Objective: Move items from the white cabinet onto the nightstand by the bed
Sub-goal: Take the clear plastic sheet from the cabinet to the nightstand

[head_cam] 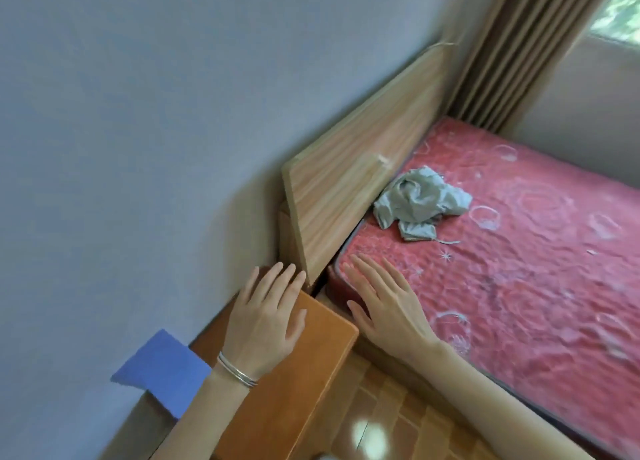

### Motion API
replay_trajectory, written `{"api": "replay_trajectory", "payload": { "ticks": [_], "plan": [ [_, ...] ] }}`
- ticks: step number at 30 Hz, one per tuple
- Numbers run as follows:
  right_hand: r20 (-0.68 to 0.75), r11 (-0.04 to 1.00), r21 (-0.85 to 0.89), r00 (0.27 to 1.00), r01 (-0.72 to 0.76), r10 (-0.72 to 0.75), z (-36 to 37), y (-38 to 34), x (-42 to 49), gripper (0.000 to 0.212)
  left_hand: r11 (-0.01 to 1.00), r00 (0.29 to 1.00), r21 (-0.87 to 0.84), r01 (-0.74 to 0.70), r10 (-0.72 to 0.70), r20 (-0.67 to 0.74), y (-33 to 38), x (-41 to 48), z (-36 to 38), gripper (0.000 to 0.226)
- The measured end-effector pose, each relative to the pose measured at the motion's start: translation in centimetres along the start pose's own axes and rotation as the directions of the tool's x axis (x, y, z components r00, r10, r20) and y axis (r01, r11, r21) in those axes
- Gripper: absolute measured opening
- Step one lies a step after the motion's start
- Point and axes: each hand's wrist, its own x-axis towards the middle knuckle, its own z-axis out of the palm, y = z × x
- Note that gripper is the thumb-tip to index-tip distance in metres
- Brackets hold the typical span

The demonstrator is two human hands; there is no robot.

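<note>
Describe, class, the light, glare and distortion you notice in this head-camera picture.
Head view: daylight enters from the window at upper right; a bright glare patch sits on the floor tiles; wide-angle bending tilts the headboard and wall; the picture is soft, the blue cloth blurred at its edges.

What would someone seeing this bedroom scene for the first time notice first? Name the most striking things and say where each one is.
The eye lands first on the red patterned mattress filling the right side, with a crumpled pale grey-green cloth lying on it near the wooden headboard. Next come the two open, empty hands at lower centre: the left hand, with silver bangles at the wrist, over the orange-brown nightstand, and the right hand over the mattress corner.
</note>
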Motion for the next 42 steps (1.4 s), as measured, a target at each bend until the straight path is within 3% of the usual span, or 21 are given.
{"api": "replay_trajectory", "payload": {
  "ticks": [5, 11, 16, 19, 25, 30, 35, 42],
  "plan": [
    [-0.035, 0.947, -0.111, 0.953, -0.302, 0.300, -4.5, 0.9, -9.9, 0.049, 0.947, 0.944, -0.071, -0.312, 0.317, 0.089, 5.9, 2.4, -0.1, 0.053],
    [-0.081, 0.783, -0.201, 0.806, -0.589, 0.586, -7.9, -1.9, -23.4, 0.049, 0.783, 0.766, -0.166, -0.599, 0.621, 0.164, 15.1, 1.0, 0.1, 0.055],
    [-0.150, 0.600, -0.249, 0.642, -0.760, 0.752, -11.1, -6.9, -34.0, 0.048, 0.508, 0.505, -0.294, -0.810, 0.858, 0.092, 24.4, -1.7, 0.2, 0.052],
    [-0.215, 0.440, -0.248, 0.492, -0.863, 0.844, -13.6, -10.4, -39.5, 0.047, 0.321, 0.327, -0.357, -0.877, 0.944, 0.043, 30.4, -3.9, 0.0, 0.051],
    [-0.348, 0.089, -0.251, 0.175, -0.964, 0.921, -19.2, -18.0, -49.1, 0.048, -0.048, 0.003, -0.425, -0.904, 0.993, -0.118, 42.7, -10.2, -2.6, 0.049],
    [-0.449, -0.151, -0.234, -0.032, -0.960, 0.893, -23.0, -23.7, -56.4, 0.048, -0.278, -0.184, -0.420, -0.864, 0.950, -0.251, 51.9, -16.6, -6.0, 0.052],
    [-0.493, -0.257, -0.242, -0.109, -0.936, 0.863, -25.8, -28.3, -63.8, 0.047, -0.424, -0.288, -0.396, -0.814, 0.888, -0.359, 59.4, -24.1, -9.4, 0.052],
    [-0.563, -0.318, -0.284, -0.111, -0.905, 0.819, -30.8, -32.4, -74.8, 0.045, -0.477, -0.329, -0.371, -0.797, 0.858, -0.395, 68.6, -33.5, -12.2, 0.050]
  ]
}}
